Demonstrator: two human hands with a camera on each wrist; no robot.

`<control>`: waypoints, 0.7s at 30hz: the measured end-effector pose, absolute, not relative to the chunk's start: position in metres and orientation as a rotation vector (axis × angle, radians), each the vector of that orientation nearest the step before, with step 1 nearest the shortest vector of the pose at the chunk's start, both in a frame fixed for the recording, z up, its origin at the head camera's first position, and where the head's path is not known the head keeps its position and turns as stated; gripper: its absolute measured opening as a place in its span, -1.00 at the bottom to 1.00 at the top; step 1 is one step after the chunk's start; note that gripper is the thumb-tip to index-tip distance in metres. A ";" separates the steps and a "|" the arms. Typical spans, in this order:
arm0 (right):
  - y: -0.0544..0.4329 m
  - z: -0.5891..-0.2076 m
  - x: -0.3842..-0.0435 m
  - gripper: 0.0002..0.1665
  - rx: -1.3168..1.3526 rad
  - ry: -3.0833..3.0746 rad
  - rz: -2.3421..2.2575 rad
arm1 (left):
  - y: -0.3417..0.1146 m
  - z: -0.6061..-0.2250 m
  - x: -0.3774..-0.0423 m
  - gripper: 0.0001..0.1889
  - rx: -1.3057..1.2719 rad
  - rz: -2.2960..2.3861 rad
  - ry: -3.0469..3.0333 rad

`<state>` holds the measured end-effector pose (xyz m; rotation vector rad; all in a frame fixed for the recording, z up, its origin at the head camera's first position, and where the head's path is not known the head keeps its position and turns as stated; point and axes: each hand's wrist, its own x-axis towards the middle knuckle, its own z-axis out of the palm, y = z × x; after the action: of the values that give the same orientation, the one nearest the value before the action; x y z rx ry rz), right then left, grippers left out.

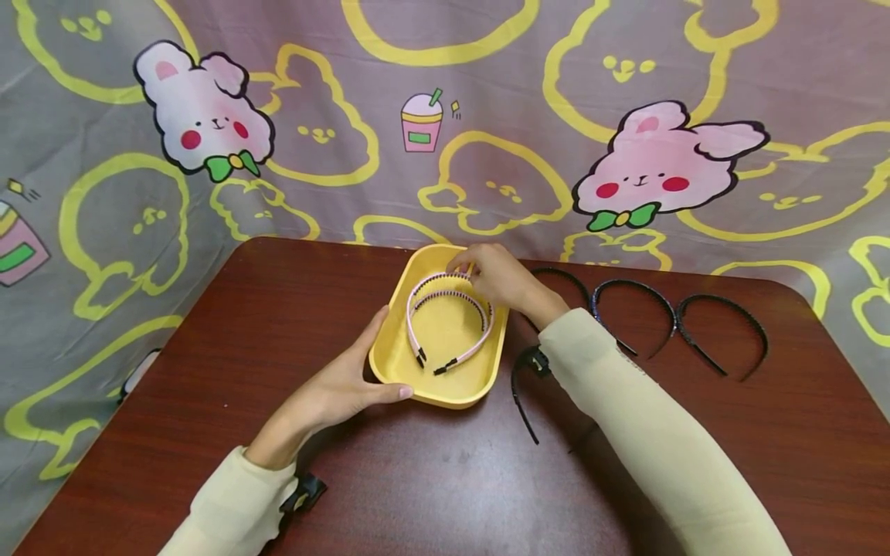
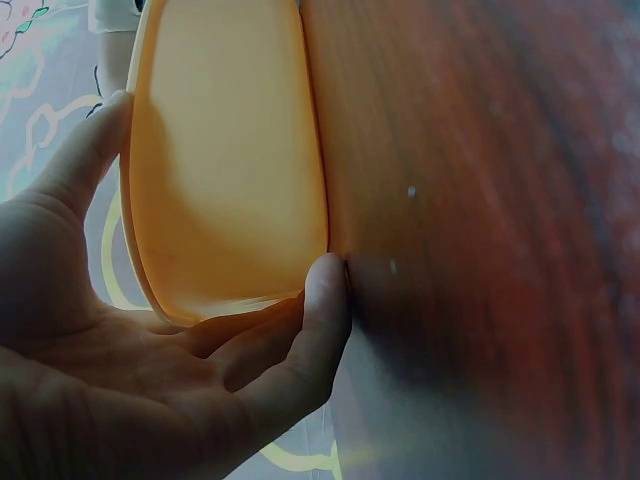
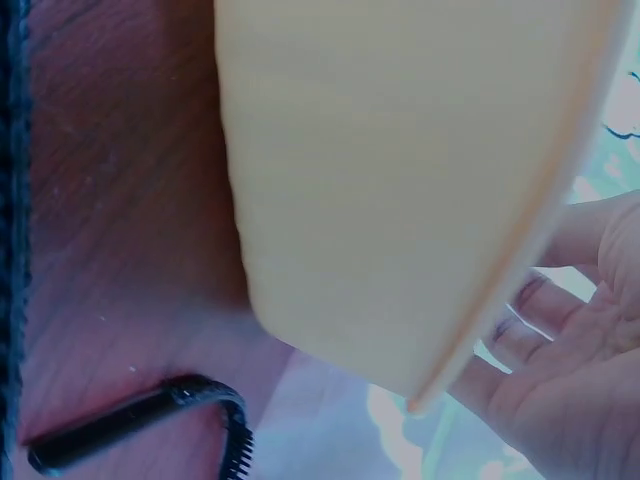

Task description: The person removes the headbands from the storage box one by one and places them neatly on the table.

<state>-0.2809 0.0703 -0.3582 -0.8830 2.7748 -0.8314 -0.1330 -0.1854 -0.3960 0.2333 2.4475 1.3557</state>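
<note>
A yellow tray with rounded corners stands on the table. My left hand grips its near left corner, thumb on the rim; in the left wrist view, the fingers curl under along its outer wall. Inside the tray lie two pink headbands, with dark teeth and black tips pointing toward me. At the far right of the tray, my right hand reaches over the rim and pinches the top of a pink headband. The right wrist view shows the tray's outer wall, with those fingertips hidden behind the rim.
To the right of the tray, a bluish sparkly headband and a black headband lie in a row with another dark one. A further black headband lies nearer, partly under my right sleeve. A patterned curtain hangs behind the table.
</note>
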 end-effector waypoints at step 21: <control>0.092 -0.326 -0.255 -0.44 -0.943 2.821 -0.900 | -0.186 -0.398 -0.134 0.31 0.244 1.370 2.453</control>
<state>-0.2550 0.0916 -0.3258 -0.9433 2.8209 -0.9005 -0.1337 -0.1860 -0.3978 0.2438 2.4526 1.3702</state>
